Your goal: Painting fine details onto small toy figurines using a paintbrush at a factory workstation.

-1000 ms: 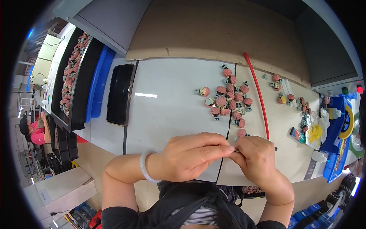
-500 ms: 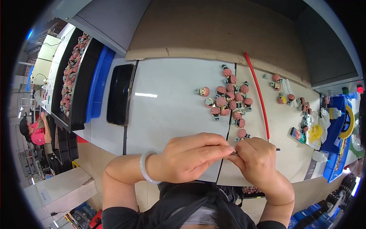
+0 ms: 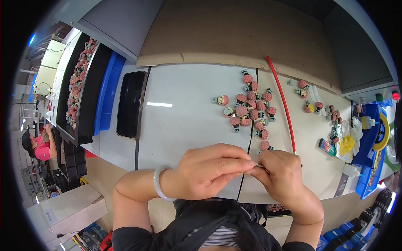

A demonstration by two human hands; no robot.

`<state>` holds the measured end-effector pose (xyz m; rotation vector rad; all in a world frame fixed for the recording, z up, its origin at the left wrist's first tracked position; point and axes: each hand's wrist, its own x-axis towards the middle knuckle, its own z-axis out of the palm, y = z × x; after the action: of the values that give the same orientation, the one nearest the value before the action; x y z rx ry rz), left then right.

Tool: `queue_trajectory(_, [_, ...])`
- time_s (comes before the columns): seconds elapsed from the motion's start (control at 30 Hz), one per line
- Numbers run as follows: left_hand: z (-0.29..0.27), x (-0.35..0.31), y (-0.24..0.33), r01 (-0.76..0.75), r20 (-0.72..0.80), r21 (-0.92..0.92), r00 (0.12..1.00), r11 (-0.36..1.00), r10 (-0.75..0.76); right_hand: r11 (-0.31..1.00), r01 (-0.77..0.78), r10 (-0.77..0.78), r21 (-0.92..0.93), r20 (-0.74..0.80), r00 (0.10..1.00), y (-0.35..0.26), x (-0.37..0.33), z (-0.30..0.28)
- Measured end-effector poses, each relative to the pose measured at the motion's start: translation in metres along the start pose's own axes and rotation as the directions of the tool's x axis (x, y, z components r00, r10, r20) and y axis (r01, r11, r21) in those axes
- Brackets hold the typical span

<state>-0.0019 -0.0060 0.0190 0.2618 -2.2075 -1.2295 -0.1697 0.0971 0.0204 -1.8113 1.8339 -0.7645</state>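
My left hand, with a pale bangle at its wrist, is closed, its thumb and fingertips pinched together. Against those fingertips rests my right hand, also closed. Whatever is pinched where they meet is too small and covered to make out. A bit of a slim dark tool shows at the outer side of the right hand. Just beyond the hands lies a cluster of small figurines with pink bumpy heads and grey-green bodies. A red tube runs down the table to the right hand's knuckles.
At left are a black phone, a blue bin and a black tray full of figurines. Rightward lie more figurines, a small colourful phone, a white bottle and a blue rack with yellow tape.
The dark tool end beside my right hand shows less than before. Both hands stay fingertip to fingertip, the right shifting very slightly left.
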Motion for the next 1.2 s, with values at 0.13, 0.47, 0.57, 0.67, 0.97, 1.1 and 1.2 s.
queue_trajectory(0.13, [-0.0022, 0.0006, -0.0012, 0.124, 0.008, -0.192, 0.992, 0.973, -0.125, 0.992, 0.113, -0.119, -0.057, -0.11, 0.987, -0.0008, 0.0005, 0.0002])
queue_trajectory(0.47, [0.001, -0.0015, -0.003, 0.132, -0.005, -0.279, 0.99, 0.951, -0.139, 0.982, 0.15, -0.162, -0.114, -0.1, 0.982, 0.0013, 0.0001, 0.0004])
queue_trajectory(0.57, [0.0002, -0.0012, -0.0025, 0.097, 0.0, -0.188, 0.995, 0.977, -0.099, 1.0, 0.016, -0.016, -0.012, -0.044, 0.999, -0.0042, 0.0009, 0.0005])
queue_trajectory(0.67, [0.0013, -0.0006, -0.0037, 0.083, -0.016, -0.181, 0.996, 0.98, -0.087, 1.0, 0.004, -0.005, -0.015, -0.029, 1.0, -0.0031, -0.0005, 0.0002])
queue_trajectory(0.97, [0.003, 0.0002, -0.0015, 0.114, -0.074, -0.13, 0.989, 0.985, -0.124, 0.991, 0.078, -0.088, -0.106, -0.096, 0.991, -0.0017, -0.0007, 0.0011])
queue_trajectory(1.1, [0.0021, -0.0003, -0.0015, 0.098, -0.029, -0.099, 0.994, 0.99, -0.101, 0.989, 0.075, -0.085, -0.127, -0.079, 0.993, -0.0012, -0.0009, 0.0023])
queue_trajectory(1.2, [0.0019, -0.0014, -0.0001, 0.088, -0.039, -0.086, 0.995, 0.992, -0.092, 0.995, 0.008, -0.012, -0.102, -0.038, 0.999, -0.0017, -0.0001, 0.0019])
